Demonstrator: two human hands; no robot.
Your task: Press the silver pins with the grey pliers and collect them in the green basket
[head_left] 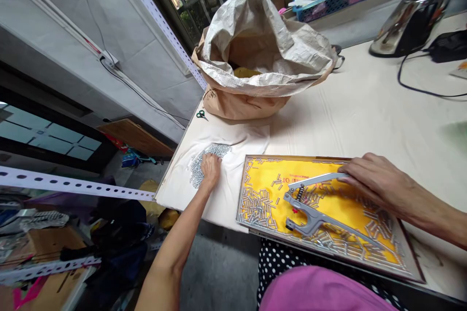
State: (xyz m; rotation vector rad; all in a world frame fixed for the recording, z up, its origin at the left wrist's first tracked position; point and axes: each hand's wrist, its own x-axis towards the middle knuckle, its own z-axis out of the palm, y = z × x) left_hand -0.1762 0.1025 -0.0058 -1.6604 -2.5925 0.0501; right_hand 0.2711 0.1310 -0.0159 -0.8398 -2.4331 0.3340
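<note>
My left hand [211, 169] reaches down into a pile of small silvery metal pieces [197, 171] on the cloth at the table's left corner. Its fingers are curled together at the pile; whether a piece is between them I cannot see. In my right hand [374, 178] is the upper handle of grey hand pliers [313, 222], whose jaws point left and stand apart. The pliers lie over a shallow tray [240, 197] with a yellow lining. Many similar thin metal pieces [255, 208] are scattered in the tray, mostly along its edges.
Behind the pile stands a large open woven sack [248, 101], with green-handled scissors [202, 115] beside it. A metal kettle [404, 26] and black cable are at the back right. A blue basket [339, 4] sits on the windowsill. White perforated shelf posts [76, 184] rise at left.
</note>
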